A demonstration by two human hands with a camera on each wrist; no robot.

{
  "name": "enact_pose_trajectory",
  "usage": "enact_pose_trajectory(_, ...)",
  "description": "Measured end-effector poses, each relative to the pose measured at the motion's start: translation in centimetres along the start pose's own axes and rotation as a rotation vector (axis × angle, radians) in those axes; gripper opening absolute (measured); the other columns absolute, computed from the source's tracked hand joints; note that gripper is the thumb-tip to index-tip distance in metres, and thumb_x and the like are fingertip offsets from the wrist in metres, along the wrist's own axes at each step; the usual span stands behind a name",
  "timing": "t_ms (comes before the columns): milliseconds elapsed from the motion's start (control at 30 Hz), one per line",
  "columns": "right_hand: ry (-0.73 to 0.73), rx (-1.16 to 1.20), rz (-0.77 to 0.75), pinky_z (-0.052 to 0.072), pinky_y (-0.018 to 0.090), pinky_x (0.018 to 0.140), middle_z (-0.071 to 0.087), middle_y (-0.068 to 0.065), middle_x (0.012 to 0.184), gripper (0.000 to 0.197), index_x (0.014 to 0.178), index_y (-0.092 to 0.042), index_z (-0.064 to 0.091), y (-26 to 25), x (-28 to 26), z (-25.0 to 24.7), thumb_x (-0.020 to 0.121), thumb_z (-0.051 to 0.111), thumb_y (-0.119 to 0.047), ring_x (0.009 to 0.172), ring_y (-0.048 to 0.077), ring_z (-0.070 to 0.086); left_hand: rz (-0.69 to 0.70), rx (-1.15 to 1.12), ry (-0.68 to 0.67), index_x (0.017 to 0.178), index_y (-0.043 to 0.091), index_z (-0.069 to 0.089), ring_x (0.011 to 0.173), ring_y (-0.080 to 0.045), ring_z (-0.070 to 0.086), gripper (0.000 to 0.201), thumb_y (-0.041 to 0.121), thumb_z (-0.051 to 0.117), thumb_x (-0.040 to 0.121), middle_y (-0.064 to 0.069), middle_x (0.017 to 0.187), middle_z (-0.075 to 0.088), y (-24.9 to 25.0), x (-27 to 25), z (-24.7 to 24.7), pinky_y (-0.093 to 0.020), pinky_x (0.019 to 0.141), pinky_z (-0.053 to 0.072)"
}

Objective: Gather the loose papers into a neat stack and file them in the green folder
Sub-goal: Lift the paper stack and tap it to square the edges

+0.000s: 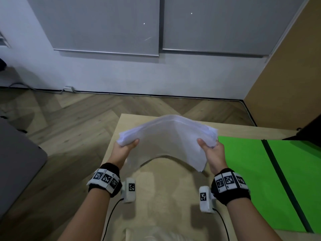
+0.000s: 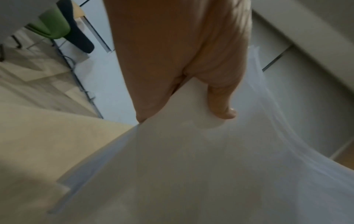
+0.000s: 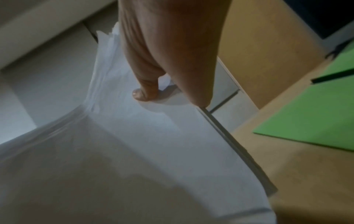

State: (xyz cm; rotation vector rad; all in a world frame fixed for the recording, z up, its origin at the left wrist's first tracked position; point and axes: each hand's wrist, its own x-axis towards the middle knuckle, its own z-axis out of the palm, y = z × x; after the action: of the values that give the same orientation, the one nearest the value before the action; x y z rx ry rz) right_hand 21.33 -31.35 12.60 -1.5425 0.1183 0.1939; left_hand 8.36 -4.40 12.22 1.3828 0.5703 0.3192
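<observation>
A stack of white papers (image 1: pixel 166 141) is lifted above the wooden table (image 1: pixel 165 188), bowed upward in the middle. My left hand (image 1: pixel 125 148) grips its left edge with the thumb on top, and the right hand (image 1: pixel 211 152) grips the right edge the same way. In the left wrist view the left hand (image 2: pixel 191 91) pinches the papers (image 2: pixel 191 166). In the right wrist view the right hand (image 3: pixel 162 83) pinches the papers (image 3: pixel 134 151). The green folder (image 1: pixel 260 180) lies open and flat on the table at the right, also seen as the folder (image 3: pixel 316 118) beside the stack.
The table's left edge (image 1: pixel 111 148) drops to the wood floor (image 1: pixel 60 136). A grey surface (image 1: pixel 17 167) stands at far left. A dark object (image 1: pixel 309 131) sits beyond the folder at the right. A white wall with grey panels lies ahead.
</observation>
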Motion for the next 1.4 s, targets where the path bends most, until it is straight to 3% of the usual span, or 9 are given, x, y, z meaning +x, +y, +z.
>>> enact_pose_trajectory(133, -0.030, 0.042, -0.097, 0.056, 0.023, 0.071, 0.073, 0.003, 0.092, 0.030, 0.104, -0.009, 0.069, -1.6, -0.6, -0.7, 0.078, 0.075, -0.023, 0.078, 0.010, 0.069, 0.067, 0.048, -0.078, 0.112, 0.009, 0.071, 0.083, -0.024, 0.070, 0.031, 0.018, 0.071, 0.082, -0.014, 0.101, 0.075, 1.1, 0.0, -0.6, -0.031, 0.071, 0.051)
enact_pose_trajectory(300, -0.022, 0.072, -0.037, 0.050, 0.024, 0.063, 0.070, -0.002, 0.085, 0.042, 0.082, -0.020, 0.068, -1.2, -1.0, -0.1, 0.061, 0.070, -0.057, 0.074, 0.014, 0.062, -0.003, -0.066, 0.181, 0.109, -0.007, 0.068, 0.075, -0.012, 0.072, 0.043, 0.020, 0.078, 0.076, -0.009, 0.089, 0.075, 0.2, 0.2, 0.8, -0.018, 0.062, 0.056)
enact_pose_trajectory(400, 0.056, 0.103, -0.037, 0.048, 0.031, 0.071, 0.066, 0.001, 0.079, 0.026, 0.074, -0.020, 0.065, -1.0, -0.6, 0.6, 0.076, 0.073, -0.044, 0.073, 0.016, 0.059, 0.002, -0.106, 0.225, 0.106, -0.006, 0.068, 0.069, -0.009, 0.072, 0.045, 0.024, 0.080, 0.075, -0.003, 0.080, 0.076, 0.8, 0.3, 1.8, -0.019, 0.059, 0.055)
enact_pose_trajectory(567, 0.163, 0.126, -0.065, 0.046, 0.030, 0.071, 0.063, -0.001, 0.072, 0.027, 0.066, -0.021, 0.061, -1.1, 0.1, 1.6, 0.077, 0.072, -0.043, 0.072, 0.015, 0.056, -0.002, -0.137, 0.342, 0.110, 0.009, 0.066, 0.101, -0.032, 0.070, 0.078, 0.056, 0.084, 0.050, -0.017, 0.108, 0.073, 1.3, 1.1, 2.7, -0.046, 0.092, 0.056)
enact_pose_trajectory(700, 0.251, 0.078, -0.076, 0.047, 0.031, 0.072, 0.063, 0.003, 0.079, 0.025, 0.064, -0.022, 0.061, -0.9, 1.0, 1.6, 0.074, 0.072, -0.041, 0.074, 0.017, 0.055, -0.007, -0.134, 0.400, 0.102, 0.027, 0.064, 0.109, -0.030, 0.067, 0.077, 0.068, 0.083, 0.040, -0.014, 0.118, 0.067, 0.9, 1.8, 2.7, -0.046, 0.098, 0.053)
enact_pose_trajectory(867, 0.302, 0.017, -0.123, 0.046, 0.033, 0.075, 0.058, 0.001, 0.079, 0.009, 0.072, -0.023, 0.065, -0.5, 1.6, 1.0, 0.080, 0.067, -0.026, 0.078, 0.019, 0.051, -0.012, -0.129, 0.385, 0.098, 0.015, 0.066, 0.097, -0.026, 0.070, 0.066, 0.060, 0.082, 0.053, -0.009, 0.107, 0.071, 1.0, 1.8, 2.5, -0.042, 0.091, 0.056)
enact_pose_trajectory(1067, 0.139, 0.098, -0.040, 0.051, 0.040, 0.089, 0.069, 0.004, 0.113, 0.023, 0.091, -0.028, 0.067, 0.8, 1.3, 0.0, 0.076, 0.069, -0.045, 0.099, 0.022, 0.064, -0.055, -0.135, 0.339, 0.086, 0.012, 0.056, 0.077, -0.021, 0.062, 0.043, 0.051, 0.071, 0.075, -0.007, 0.084, 0.064, 0.1, 2.3, 2.0, -0.031, 0.075, 0.051)
enact_pose_trajectory(1200, 0.043, 0.079, 0.033, 0.054, 0.026, 0.069, 0.073, -0.004, 0.092, 0.034, 0.100, -0.018, 0.067, 2.1, 1.0, -0.2, 0.075, 0.076, -0.039, 0.083, 0.016, 0.068, -0.080, -0.100, 0.301, 0.075, 0.017, 0.054, 0.076, -0.014, 0.062, 0.033, 0.047, 0.066, 0.083, 0.002, 0.082, 0.064, 0.5, 1.9, 2.2, -0.021, 0.067, 0.048)
enact_pose_trajectory(1400, 0.045, 0.035, 0.075, 0.052, 0.034, 0.083, 0.074, -0.008, 0.076, 0.007, 0.079, -0.015, 0.070, 2.2, 1.6, -0.3, 0.081, 0.073, -0.021, 0.076, 0.013, 0.069, -0.026, 0.173, 0.142, 0.102, 0.012, 0.068, 0.090, -0.021, 0.071, 0.059, 0.050, 0.083, 0.060, -0.002, 0.094, 0.074, 0.2, 2.1, 2.8, -0.029, 0.073, 0.056)
